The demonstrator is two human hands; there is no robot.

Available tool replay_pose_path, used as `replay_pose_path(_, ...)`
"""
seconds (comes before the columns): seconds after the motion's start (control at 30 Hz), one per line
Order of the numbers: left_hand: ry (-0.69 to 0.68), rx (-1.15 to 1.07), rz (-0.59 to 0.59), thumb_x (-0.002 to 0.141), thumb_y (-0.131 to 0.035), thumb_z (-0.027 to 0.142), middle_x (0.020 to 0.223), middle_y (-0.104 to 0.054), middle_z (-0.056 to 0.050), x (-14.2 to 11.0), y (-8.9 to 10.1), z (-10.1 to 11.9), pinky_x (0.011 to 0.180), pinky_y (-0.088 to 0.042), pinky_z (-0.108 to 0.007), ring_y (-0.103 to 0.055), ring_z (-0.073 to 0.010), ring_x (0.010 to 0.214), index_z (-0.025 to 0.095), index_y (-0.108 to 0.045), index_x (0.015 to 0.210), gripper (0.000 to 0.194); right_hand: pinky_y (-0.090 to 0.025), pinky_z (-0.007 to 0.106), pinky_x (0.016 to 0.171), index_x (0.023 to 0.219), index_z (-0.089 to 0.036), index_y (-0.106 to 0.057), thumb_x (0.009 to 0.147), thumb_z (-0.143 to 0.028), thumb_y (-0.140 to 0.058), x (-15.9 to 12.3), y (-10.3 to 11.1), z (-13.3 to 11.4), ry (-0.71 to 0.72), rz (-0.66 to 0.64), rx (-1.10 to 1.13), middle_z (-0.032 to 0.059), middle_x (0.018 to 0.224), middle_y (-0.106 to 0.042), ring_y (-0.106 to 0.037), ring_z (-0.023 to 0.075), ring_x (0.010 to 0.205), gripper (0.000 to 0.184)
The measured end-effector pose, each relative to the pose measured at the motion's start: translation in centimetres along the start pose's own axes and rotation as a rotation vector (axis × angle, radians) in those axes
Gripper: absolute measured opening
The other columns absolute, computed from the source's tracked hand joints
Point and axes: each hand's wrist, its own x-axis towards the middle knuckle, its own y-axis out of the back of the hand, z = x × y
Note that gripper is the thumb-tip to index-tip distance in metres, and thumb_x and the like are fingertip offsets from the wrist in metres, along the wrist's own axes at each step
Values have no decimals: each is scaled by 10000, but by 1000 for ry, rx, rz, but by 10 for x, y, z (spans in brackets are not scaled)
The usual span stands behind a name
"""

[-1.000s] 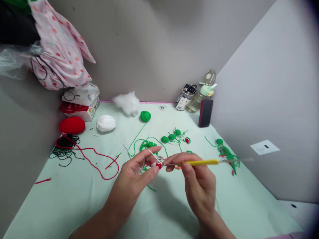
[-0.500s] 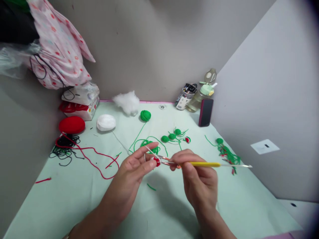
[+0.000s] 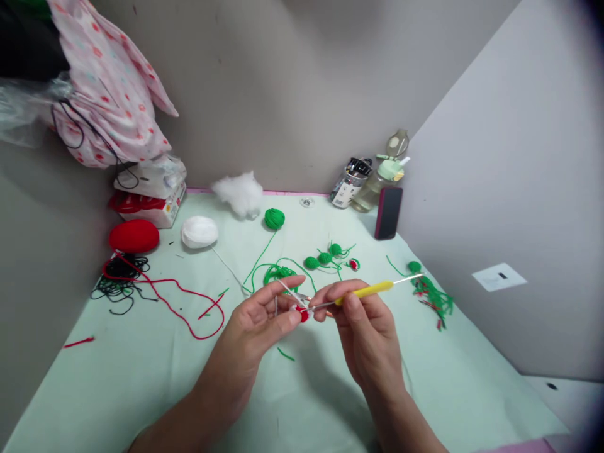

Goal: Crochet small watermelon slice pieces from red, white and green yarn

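My left hand (image 3: 264, 321) pinches a small red and white crochet piece (image 3: 302, 313) between thumb and fingers. White yarn (image 3: 289, 289) runs over its raised index finger. In my right hand (image 3: 365, 321) is a crochet hook with a yellow handle (image 3: 372, 291), held like a pen. The hook's left tip meets the crochet piece; its other metal end points up and to the right. A pair of scissors lies on the table behind the fingers, mostly hidden by them. Beyond the hands lies a loose tangle of green yarn (image 3: 278, 274).
Along the left are a red yarn ball (image 3: 134, 236), a white yarn ball (image 3: 199, 232) and black yarn (image 3: 123, 267). Farther back sit white stuffing (image 3: 240, 194) and a green yarn ball (image 3: 274, 219). Small green crocheted balls (image 3: 324, 258), a phone (image 3: 389, 214) and a bottle (image 3: 372, 192) are right.
My right hand has moved left and tilted the hook, so its far end now points higher. The hook's tip has come to the crochet piece, which shifted slightly right.
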Motion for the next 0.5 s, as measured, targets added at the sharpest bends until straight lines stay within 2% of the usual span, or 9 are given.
replay_pose_path(0.07, -23, 42, 10, 842, -862, 348, 921, -700, 10, 0, 1, -1, 969, -464, -356, -637, -186, 940, 319, -821, 1205, 367, -618, 252, 765, 1012, -247, -782, 1085, -344, -619, -1, 0, -1, 47, -10, -60, 19, 928, -798, -738, 129, 792, 203)
replay_pose_path(0.17, -104, 162, 64, 847, -853, 366, 914, -682, 8, 0, 3, -2, 977, -468, -369, -636, -208, 977, 342, -824, 1183, 337, -619, 274, 785, 1059, -249, -773, 1106, -264, -563, -5, 0, -4, 193, -40, -229, 28, 972, -793, -736, 148, 859, 215)
replay_pose_path(0.3, -237, 330, 157, 866, -826, 316, 1049, -742, -10, -2, 4, -3, 1097, -401, -402, -615, -263, 1215, 306, -816, 919, 54, -604, 321, 892, 1164, -232, -751, 1097, -142, -521, -10, -1, -6, 412, -131, -499, 49, 1039, -805, -742, 172, 988, 256)
replay_pose_path(0.4, -251, 357, 171, 868, -817, 315, 1227, -757, -18, -3, 4, -3, 1112, -387, -422, -602, -287, 1268, 271, -762, 798, 100, -603, 347, 910, 1214, -209, -731, 1084, -100, -508, -15, -1, -4, 515, -166, -578, 74, 1078, -804, -749, 191, 1042, 280)
replay_pose_path(0.5, -229, 313, 162, 853, -834, 320, 1148, -755, -19, -3, 4, -2, 1080, -411, -404, -605, -283, 1247, 282, -791, 850, 57, -610, 346, 893, 1200, -207, -736, 1082, -100, -511, -18, -2, -2, 533, -163, -577, 80, 1080, -799, -755, 194, 1041, 276)
